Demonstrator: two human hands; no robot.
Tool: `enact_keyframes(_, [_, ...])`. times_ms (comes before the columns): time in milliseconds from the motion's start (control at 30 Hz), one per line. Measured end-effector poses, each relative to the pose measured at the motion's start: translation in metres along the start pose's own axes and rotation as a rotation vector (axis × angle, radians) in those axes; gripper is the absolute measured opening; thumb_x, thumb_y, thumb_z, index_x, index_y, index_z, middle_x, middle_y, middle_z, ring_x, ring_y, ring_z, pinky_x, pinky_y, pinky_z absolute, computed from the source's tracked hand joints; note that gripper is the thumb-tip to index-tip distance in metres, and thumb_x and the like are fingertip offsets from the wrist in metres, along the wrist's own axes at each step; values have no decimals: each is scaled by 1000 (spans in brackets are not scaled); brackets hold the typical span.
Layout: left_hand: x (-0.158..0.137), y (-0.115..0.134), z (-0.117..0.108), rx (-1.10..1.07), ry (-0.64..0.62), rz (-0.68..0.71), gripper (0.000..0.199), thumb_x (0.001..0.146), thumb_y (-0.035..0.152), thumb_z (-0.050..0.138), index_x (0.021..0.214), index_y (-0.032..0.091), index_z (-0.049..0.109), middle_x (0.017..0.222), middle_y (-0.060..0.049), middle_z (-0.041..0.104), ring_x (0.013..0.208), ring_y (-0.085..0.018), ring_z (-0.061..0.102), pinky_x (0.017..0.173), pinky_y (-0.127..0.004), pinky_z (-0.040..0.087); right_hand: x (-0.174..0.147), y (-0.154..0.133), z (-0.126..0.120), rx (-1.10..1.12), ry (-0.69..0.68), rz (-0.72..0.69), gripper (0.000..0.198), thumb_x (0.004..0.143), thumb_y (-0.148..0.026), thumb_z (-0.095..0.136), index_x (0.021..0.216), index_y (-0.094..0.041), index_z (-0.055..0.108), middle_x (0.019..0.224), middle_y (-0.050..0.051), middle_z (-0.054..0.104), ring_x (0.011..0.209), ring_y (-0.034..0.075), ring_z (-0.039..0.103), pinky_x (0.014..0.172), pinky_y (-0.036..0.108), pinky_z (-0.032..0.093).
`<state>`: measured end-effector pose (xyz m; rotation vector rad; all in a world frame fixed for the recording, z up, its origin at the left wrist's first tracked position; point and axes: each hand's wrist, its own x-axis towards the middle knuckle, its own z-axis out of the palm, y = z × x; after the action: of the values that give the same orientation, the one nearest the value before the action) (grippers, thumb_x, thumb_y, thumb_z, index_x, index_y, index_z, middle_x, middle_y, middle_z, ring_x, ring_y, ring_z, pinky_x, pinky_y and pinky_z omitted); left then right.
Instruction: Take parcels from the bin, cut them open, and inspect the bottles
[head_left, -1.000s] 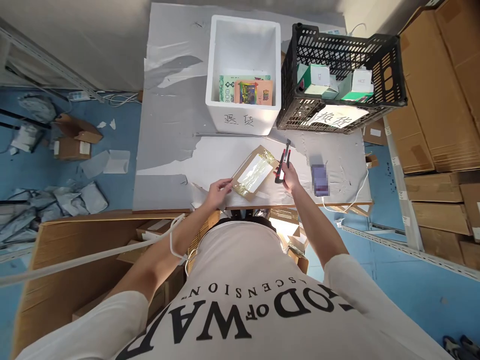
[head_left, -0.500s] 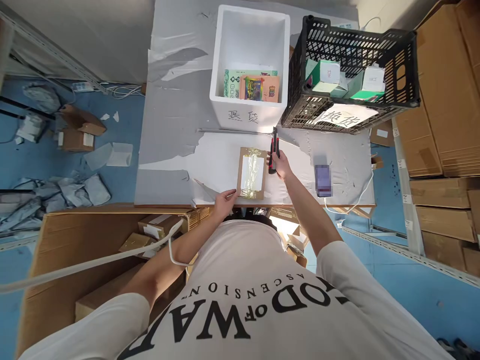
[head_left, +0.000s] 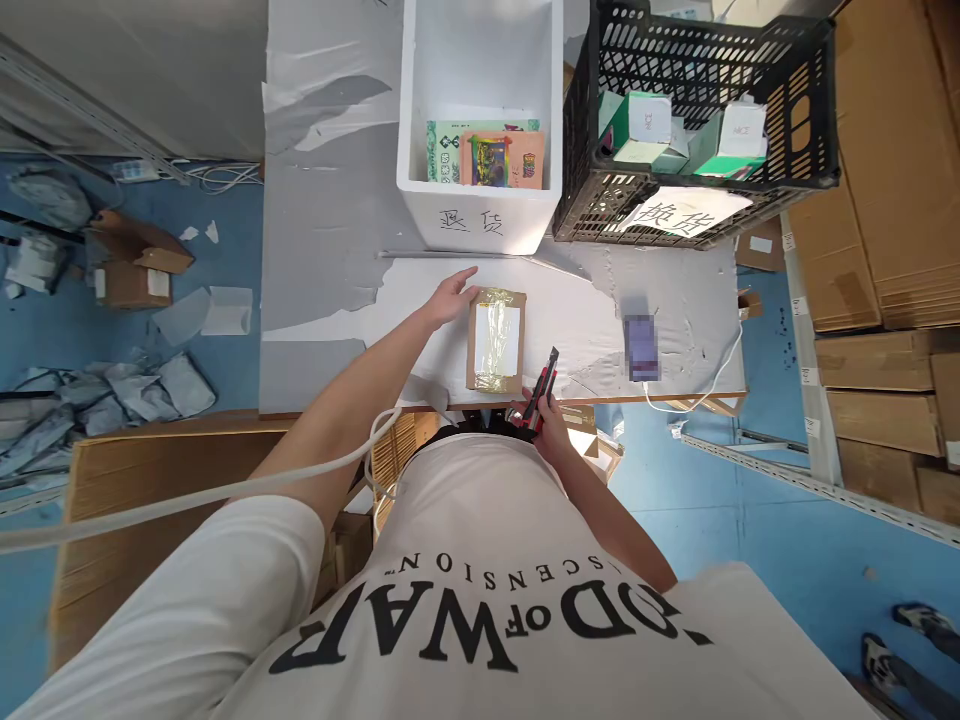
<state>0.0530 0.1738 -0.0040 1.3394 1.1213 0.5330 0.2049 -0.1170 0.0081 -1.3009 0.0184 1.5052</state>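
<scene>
A small cardboard box (head_left: 496, 340) with a white label under shiny clear tape lies at the front of the table (head_left: 322, 290). My left hand (head_left: 451, 297) is by its far left corner, fingers stretched out and holding nothing; whether the fingertips touch the box I cannot tell. In my right hand (head_left: 545, 418) is a red and black utility knife (head_left: 541, 385), pointing away from me, just off the box's near right corner at the table edge. A phone (head_left: 641, 348) on a white cable lies farther right, its screen blurred.
Behind the box stand a white foam bin (head_left: 472, 215) with colourful packets and a black plastic crate (head_left: 705, 170) holding green and white cartons. A white cable (head_left: 225, 492) crosses my left arm. A large open carton (head_left: 172, 520) is below left; another person's shoes (head_left: 877, 660) show bottom right.
My left hand has gone from the box's near left corner to its far left corner. My right hand has pulled the knife back from the far right side to the table's front edge.
</scene>
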Motion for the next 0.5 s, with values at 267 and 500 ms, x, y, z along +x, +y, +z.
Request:
enact_keyframes(267, [-4,2,3,-172,-11,-117,33,70,35,77,95,14,74,92,-8,72,91,-20,64,93,-40,49,14,-6,13,6,86,-102,40,77,-56,68,101,-30,50,105,1,70,90,17,70,79,37,59])
enact_keyframes(500, [-81,-7,2,-267,327,-109,55,63,51,79,103,14,72,101,-9,72,93,-20,65,89,-38,52,60,-99,7,-179,33,-240,35,78,-52,69,92,-26,51,90,-2,66,75,11,65,74,29,57])
